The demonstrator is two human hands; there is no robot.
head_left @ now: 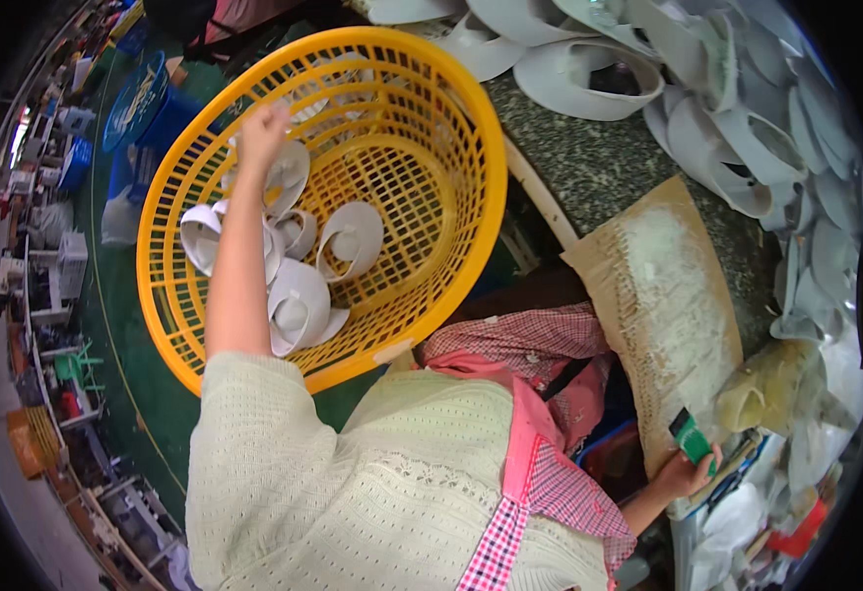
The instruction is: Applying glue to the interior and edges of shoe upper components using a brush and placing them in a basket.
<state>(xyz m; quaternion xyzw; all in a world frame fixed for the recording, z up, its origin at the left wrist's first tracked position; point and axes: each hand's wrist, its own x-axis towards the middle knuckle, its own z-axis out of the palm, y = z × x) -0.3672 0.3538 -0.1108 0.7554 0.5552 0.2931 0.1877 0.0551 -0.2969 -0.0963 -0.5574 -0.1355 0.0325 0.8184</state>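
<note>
My left arm stretches over the big yellow plastic basket (498,187). My left hand (262,130) is closed near the basket's far left wall. What its fingers hold, if anything, does not show. Below it in the basket lie several white curved parts, each a flared disc with a round hollow, such as this white part (351,239) and a larger white part (298,303). At the lower right, my right hand (690,475) is wrapped round a green-handled tool (691,438) with a dark flat end, possibly a brush. It sits beside a brown cardboard sheet (648,295) smeared with white.
White ring-shaped parts (589,79) are piled across the speckled stone tabletop (589,167) at the right. A yellowish plastic bag (776,389) and a red object (799,532) are near my right hand. Blue bins (141,108) stand on the green floor at far left.
</note>
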